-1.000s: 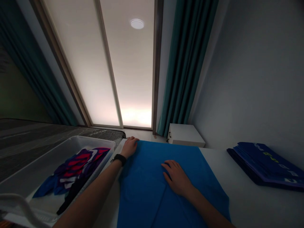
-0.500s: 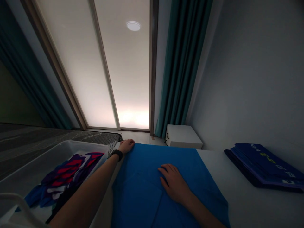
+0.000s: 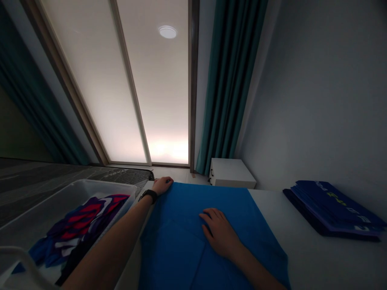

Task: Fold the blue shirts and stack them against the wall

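A blue cloth (image 3: 172,241) lies spread over a white table, with a faint crease across its near half. My left hand (image 3: 162,185), with a black band on the wrist, is at the cloth's far left corner, its fingers closed on the edge there; the fingertips are partly hidden. Flat on the middle of the cloth rests my right hand (image 3: 219,233), fingers stretched and slightly spread, holding nothing.
To the left stands a translucent plastic bin (image 3: 105,184) with crumpled purple, red and white clothing (image 3: 81,221) in it. A stack of folded dark blue cloth (image 3: 332,205) sits on the right of the white table (image 3: 266,201). Beyond is a white cabinet (image 3: 232,171).
The whole view has shifted slightly. My left hand has edged a little to the right along the cloth's far edge; my right hand stays flat on the cloth.
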Demonstrator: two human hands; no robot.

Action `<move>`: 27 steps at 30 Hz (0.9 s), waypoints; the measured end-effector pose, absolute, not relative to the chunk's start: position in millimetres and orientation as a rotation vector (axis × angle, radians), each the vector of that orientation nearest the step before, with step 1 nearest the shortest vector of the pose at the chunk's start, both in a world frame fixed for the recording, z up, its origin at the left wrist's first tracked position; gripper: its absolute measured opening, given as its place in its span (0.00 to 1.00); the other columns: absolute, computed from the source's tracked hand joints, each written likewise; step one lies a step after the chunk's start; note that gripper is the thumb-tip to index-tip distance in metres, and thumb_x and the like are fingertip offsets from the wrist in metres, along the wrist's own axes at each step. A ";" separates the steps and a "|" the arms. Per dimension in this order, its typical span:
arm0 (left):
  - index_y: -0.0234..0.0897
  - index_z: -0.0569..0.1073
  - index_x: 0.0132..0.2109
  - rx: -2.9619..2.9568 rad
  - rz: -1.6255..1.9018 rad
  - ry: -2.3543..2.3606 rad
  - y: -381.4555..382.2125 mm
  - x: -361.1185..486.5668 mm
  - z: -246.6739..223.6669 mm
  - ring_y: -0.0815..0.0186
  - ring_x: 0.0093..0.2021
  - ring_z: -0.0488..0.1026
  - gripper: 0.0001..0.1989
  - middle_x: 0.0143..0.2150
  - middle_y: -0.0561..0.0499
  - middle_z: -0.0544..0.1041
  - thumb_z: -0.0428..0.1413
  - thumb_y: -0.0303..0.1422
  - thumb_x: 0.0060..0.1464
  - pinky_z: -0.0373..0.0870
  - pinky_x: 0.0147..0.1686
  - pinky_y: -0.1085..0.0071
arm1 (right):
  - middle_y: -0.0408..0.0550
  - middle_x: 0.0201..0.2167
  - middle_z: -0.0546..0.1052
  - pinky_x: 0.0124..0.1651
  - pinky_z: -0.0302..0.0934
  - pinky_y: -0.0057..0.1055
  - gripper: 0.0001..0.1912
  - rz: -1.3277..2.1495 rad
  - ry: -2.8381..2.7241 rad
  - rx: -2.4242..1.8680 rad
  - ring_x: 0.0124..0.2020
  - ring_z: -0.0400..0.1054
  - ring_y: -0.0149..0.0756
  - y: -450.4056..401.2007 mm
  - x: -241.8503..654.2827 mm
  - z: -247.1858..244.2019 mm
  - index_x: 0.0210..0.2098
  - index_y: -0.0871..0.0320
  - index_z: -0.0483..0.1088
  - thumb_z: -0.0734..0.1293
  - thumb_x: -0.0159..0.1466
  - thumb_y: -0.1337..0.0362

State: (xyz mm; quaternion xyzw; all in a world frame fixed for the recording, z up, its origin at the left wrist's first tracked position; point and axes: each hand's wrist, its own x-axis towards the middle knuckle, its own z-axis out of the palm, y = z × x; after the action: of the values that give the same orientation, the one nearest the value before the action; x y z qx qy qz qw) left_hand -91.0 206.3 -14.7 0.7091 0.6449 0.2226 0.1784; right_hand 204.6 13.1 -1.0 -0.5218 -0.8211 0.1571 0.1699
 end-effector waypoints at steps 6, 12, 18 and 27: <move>0.35 0.79 0.42 1.856 0.894 1.639 200.2 -84.0 -4.5 0.57 0.43 0.76 0.18 0.41 0.46 0.81 0.52 0.40 0.51 0.70 0.46 0.65 | 0.49 0.58 0.67 0.63 0.53 0.50 0.21 0.432 -2.318 -1.435 0.61 0.57 0.46 13.4 205.7 -4.9 0.58 0.51 0.66 0.54 0.70 0.58; 0.31 0.78 0.42 1.751 1.110 1.550 183.5 -65.4 20.1 0.59 0.37 0.76 0.18 0.37 0.44 0.80 0.53 0.39 0.50 0.72 0.39 0.65 | 0.50 0.57 0.68 0.61 0.54 0.49 0.20 0.402 -2.317 -1.395 0.59 0.59 0.46 13.7 206.2 -6.4 0.58 0.52 0.67 0.54 0.70 0.58; 0.35 0.77 0.39 1.907 1.080 1.409 139.5 -42.2 40.8 0.62 0.35 0.74 0.13 0.34 0.48 0.78 0.54 0.38 0.52 0.69 0.36 0.67 | 0.51 0.56 0.69 0.61 0.54 0.48 0.19 0.356 -2.347 -1.373 0.58 0.60 0.45 14.0 205.8 -4.3 0.57 0.53 0.67 0.56 0.69 0.60; 0.38 0.76 0.43 2.099 0.727 1.335 70.5 -29.6 14.7 0.63 0.32 0.70 0.12 0.32 0.51 0.74 0.53 0.37 0.56 0.66 0.35 0.69 | 0.52 0.55 0.69 0.60 0.54 0.46 0.19 0.291 -2.356 -1.355 0.57 0.60 0.44 13.8 205.0 -2.1 0.56 0.54 0.67 0.56 0.68 0.62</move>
State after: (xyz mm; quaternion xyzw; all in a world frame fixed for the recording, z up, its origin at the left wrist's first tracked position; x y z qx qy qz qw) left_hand -29.6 70.5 14.7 0.7796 0.4956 0.2700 0.2715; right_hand 205.0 13.8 -2.1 -0.4854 -0.8440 0.1042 0.2027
